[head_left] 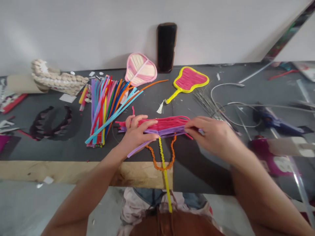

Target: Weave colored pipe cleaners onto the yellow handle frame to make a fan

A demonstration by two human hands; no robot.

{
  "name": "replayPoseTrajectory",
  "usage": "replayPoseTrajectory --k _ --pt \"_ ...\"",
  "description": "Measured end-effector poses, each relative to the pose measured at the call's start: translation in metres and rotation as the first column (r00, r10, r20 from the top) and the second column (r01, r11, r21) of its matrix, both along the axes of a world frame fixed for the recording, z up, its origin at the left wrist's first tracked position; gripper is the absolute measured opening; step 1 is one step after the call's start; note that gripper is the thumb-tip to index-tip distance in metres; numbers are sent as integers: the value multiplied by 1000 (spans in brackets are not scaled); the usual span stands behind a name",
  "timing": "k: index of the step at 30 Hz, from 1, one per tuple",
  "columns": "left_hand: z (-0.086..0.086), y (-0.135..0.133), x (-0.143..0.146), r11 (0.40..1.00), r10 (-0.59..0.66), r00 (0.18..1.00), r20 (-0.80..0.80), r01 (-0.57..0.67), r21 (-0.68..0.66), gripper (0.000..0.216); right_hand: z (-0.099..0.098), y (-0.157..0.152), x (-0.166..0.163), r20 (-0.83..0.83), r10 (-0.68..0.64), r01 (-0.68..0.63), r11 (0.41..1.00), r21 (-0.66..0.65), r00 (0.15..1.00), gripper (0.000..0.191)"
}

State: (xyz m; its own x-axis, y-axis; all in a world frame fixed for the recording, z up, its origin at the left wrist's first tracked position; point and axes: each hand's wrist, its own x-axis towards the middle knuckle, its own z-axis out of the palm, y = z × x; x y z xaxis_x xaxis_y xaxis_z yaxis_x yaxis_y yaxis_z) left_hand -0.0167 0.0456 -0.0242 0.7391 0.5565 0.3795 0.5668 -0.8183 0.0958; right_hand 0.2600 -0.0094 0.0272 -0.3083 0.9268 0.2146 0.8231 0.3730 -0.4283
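Pink and purple pipe cleaners (169, 124) lie side by side in a flat bundle in front of me. Across its left part, my left hand (137, 132) grips them between thumb and fingers. At the right end, my right hand (206, 131) pinches a purple pipe cleaner (181, 130) with thumb and forefinger. A twisted yellow pipe cleaner stem (165, 177) runs from the bundle's middle toward my body. The orange twisted loop (173, 154) hangs below the bundle and crosses the stem. One purple end (136, 151) sticks out under my left hand.
Loose coloured pipe cleaners (100, 111) are piled left of my hands. Behind stand a pink-and-cream fan shape (141, 70), a phone (166, 47) against the wall, and a yellow-edged pink fan (190, 79). Wires (205, 101) and a blue-handled tool (278, 123) lie right; a dark headband (50, 124) left.
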Motion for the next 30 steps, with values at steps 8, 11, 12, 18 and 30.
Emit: replayPoseTrajectory --k 8,11,12,18,30 --pt "0 2 0 999 -10 999 36 11 -34 16 0 -13 13 335 283 -139 909 -393 899 26" --pt "0 3 0 999 -22 999 45 24 -44 16 -4 -8 8 336 267 -117 907 -405 903 34" --pt "0 3 0 998 -25 999 48 27 -49 15 -4 -7 8 315 261 -121 908 -401 913 35" --pt "-2 2 -1 998 9 999 40 -7 -55 15 -3 -2 10 238 273 -153 892 -425 932 35" --pt "-3 2 1 999 9 998 68 -6 -49 11 -2 4 9 23 219 -177 843 -508 976 52"
